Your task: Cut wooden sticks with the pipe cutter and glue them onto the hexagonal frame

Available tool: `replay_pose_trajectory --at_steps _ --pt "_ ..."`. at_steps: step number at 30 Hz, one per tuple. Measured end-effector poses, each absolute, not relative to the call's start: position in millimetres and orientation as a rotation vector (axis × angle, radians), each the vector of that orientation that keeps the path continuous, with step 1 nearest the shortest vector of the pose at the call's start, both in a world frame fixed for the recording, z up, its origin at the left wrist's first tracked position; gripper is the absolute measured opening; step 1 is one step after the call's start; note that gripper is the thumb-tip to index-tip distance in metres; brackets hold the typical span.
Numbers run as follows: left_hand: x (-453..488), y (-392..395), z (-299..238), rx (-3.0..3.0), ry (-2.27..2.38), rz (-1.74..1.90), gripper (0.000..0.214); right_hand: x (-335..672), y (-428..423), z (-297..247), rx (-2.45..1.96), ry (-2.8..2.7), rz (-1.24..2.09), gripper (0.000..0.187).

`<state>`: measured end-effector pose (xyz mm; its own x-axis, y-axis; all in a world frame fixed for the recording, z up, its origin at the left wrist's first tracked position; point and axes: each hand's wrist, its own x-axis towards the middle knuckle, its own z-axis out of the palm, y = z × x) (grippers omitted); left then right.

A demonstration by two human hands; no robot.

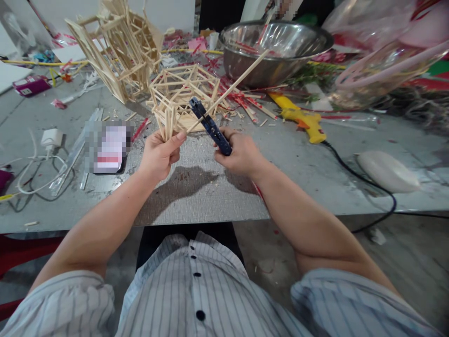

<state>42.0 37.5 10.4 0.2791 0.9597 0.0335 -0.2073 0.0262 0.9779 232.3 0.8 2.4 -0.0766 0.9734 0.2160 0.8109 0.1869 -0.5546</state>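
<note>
In my left hand (160, 154) are several short wooden sticks (170, 120), pointing up from the closed fingers. The same hand pinches the lower end of a long wooden stick (238, 79), which slants up to the right. My right hand (242, 152) is wrapped round a dark blue hand cutter (212, 127). The cutter's head lies against the long stick; whether its jaws are closed cannot be made out. Just behind both hands stands a low open frame of wooden sticks (185, 77), partly hidden by the held sticks.
A taller stick structure (122, 56) stands at the back left. Behind is a steel bowl (242, 65). At the right lie a yellow glue gun (307, 122), its black cord (365, 173) and a white mouse-shaped object (384, 171). A phone (110, 147) and a white charger (52, 139) lie left.
</note>
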Motion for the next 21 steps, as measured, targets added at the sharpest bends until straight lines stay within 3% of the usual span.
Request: replay_pose_trajectory --at_steps 21 --pt "40 36 14 1.156 0.77 1.022 0.031 237 2 -8 -1.474 -2.041 0.343 0.061"
